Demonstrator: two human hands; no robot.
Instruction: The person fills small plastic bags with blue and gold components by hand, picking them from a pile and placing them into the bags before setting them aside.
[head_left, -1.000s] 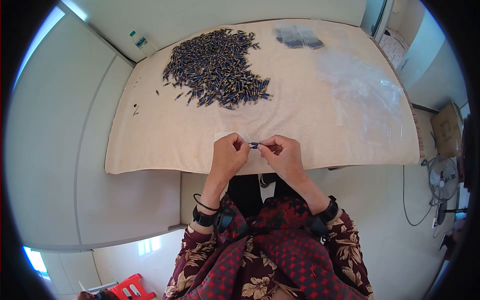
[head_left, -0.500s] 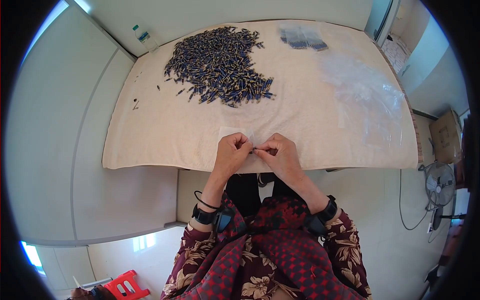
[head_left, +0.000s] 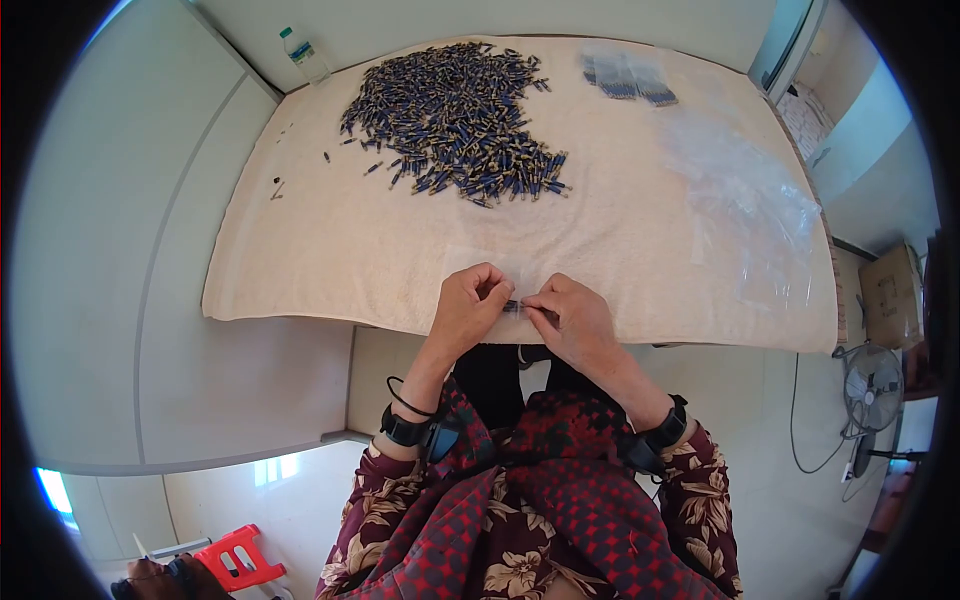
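Near the table's front edge, my left hand (head_left: 474,303) is closed in a pinch on a small clear plastic bag (head_left: 468,256), which lies partly under it. Facing it, my right hand (head_left: 572,318) has thumb and forefinger pressed together at the bag's right side. A small dark piece (head_left: 512,307) shows between the two hands; whether it lies inside the bag is too small to tell. Beyond the hands, a big pile of small blue and brass-coloured parts (head_left: 450,115) spreads over the cream cloth (head_left: 350,250).
Filled clear bags (head_left: 630,80) lie at the back right, and loose clear plastic bags (head_left: 750,190) at the right. A bottle (head_left: 303,56) stands at the back left. Tiny loose bits (head_left: 278,188) lie on the left. A fan (head_left: 872,388) and a carton (head_left: 890,290) are beyond the right edge.
My right hand has moved slightly right, away from my left hand, and more of the dark piece shows between them. The camera view has shifted and tilted a little.
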